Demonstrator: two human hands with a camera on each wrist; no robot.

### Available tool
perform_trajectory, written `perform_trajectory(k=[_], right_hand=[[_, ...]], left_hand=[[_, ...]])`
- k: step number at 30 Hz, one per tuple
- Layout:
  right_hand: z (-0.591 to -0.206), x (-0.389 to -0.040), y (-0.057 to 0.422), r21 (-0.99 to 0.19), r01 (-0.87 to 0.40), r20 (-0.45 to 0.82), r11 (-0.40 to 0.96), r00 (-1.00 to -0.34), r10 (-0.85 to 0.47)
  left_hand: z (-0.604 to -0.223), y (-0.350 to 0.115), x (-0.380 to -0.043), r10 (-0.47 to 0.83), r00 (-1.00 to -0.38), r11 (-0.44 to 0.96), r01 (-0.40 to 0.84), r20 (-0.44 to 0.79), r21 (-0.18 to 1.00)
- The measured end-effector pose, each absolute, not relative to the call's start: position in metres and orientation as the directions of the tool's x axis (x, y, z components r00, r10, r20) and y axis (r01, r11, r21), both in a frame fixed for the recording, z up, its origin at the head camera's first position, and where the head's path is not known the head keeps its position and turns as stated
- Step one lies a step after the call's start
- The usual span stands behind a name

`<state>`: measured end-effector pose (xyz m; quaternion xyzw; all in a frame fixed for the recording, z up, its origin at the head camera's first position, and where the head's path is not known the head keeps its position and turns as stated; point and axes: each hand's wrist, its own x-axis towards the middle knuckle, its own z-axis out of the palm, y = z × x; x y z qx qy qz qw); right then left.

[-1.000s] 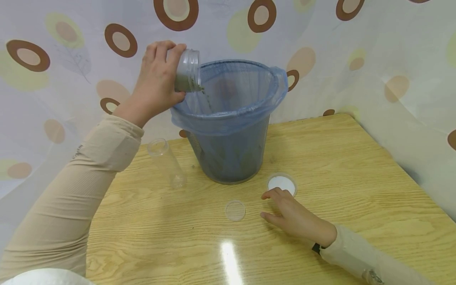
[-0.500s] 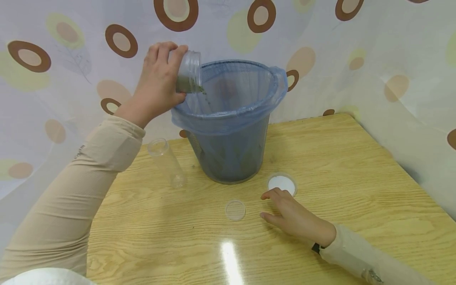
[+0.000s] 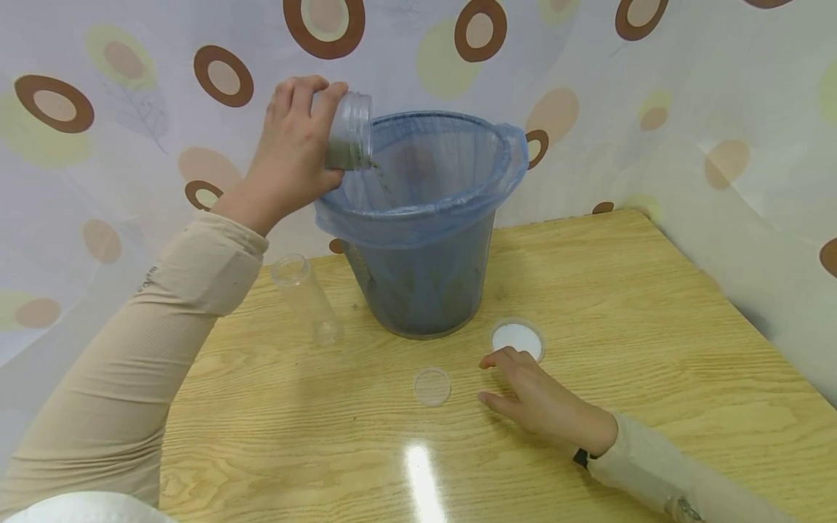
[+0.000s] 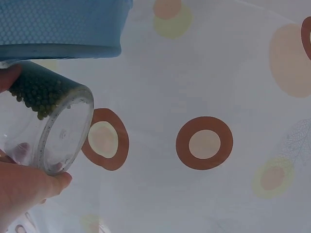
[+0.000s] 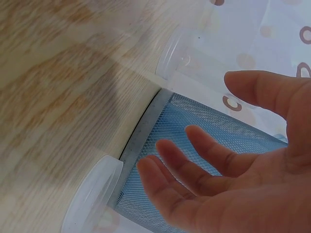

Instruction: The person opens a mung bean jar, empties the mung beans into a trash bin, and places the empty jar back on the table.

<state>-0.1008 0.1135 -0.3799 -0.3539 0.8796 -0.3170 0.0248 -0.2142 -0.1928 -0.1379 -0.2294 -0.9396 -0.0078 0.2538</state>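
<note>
My left hand (image 3: pixel 288 145) grips a clear jar (image 3: pixel 351 134), tipped on its side with its mouth over the left rim of a mesh bin (image 3: pixel 421 290). A few small green grains trickle from the mouth into the bin, which has a blue plastic bag (image 3: pixel 405 229) folded over its rim. In the left wrist view, green bean-like grains (image 4: pixel 39 94) lie against one side of the jar. My right hand (image 3: pixel 543 399) holds nothing; its fingers are spread and relaxed, close to a round lid with a white inside (image 3: pixel 516 338). Part of that lid is hidden by the fingers.
A tall clear container (image 3: pixel 307 301) stands on the wooden table (image 3: pixel 261 436) left of the bin. A small clear disc (image 3: pixel 432 386) lies in front of the bin. Behind the table hangs a patterned cloth (image 3: pixel 608 94).
The jar and my left hand have shifted very slightly to the right, with grains still falling from its mouth. My right hand stays where it was.
</note>
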Motion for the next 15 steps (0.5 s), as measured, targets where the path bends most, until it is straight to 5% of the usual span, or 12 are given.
perform_trajectory(k=[15], right_hand=[[-0.3846,-0.1009,0.1126,-0.574,-0.609,0.175,0.547,-0.744,-0.645]], left_hand=[[-0.1376,-0.1921,-0.2137,0.425,-0.777,0.898,0.427,0.465,-0.107]])
